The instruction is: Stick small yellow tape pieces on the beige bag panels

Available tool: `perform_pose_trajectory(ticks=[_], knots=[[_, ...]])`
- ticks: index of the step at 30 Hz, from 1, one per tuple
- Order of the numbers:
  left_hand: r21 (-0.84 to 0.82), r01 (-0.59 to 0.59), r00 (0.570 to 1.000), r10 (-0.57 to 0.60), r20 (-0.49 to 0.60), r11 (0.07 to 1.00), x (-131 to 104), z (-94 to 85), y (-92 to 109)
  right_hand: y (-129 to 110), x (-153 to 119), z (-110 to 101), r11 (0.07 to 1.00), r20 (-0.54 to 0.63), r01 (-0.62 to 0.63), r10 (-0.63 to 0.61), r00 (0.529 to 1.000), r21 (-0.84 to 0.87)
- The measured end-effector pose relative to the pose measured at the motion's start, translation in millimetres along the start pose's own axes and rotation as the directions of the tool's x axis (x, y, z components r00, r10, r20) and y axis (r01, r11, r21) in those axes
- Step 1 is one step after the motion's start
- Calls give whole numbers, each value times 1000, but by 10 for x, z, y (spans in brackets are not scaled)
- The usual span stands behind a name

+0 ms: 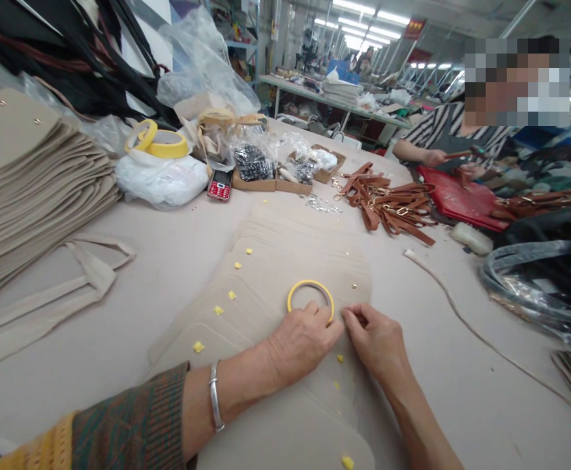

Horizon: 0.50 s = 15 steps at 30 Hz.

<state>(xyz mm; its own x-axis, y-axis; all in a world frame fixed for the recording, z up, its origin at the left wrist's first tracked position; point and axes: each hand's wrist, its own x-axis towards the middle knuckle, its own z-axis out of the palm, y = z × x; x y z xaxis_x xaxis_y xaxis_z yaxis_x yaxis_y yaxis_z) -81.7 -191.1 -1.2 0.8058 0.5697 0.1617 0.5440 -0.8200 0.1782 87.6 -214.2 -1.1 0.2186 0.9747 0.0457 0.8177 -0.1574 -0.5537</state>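
My left hand [299, 343] is closed around a roll of yellow tape [309, 283], which rests over a fan of overlapping beige panels [285, 254]. Close beside it, my right hand [376, 336] has thumb and forefinger pinched together at the panels' right edge. Whatever lies between those fingertips is too small to make out. Small yellow tape pieces [198, 346] dot both sides of the panels. A metal rivet [354, 286] shows near the upper right edge.
Stacked beige panels [30, 176] and fabric straps [84, 281] lie left. Behind are tape rolls [168, 143], a phone [220, 185] and boxes of hardware [256, 183]. Brown straps [393, 202], a cord [451, 307] and a black bag [554, 241] are right; a co-worker holds a hammer [464, 154].
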Motion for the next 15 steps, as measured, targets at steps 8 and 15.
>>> perform_pose_trajectory(ticks=[8, 15], knots=[[-10, 49, 999, -49, 2, 999, -33, -18, -26, 124, -97, -28, 996, -102, -85, 86, 991, 16], [-23, 55, 998, -56, -29, 998, -48, 0, -24, 81, -199, 76, 992, -160, 79, -95, 983, -101]])
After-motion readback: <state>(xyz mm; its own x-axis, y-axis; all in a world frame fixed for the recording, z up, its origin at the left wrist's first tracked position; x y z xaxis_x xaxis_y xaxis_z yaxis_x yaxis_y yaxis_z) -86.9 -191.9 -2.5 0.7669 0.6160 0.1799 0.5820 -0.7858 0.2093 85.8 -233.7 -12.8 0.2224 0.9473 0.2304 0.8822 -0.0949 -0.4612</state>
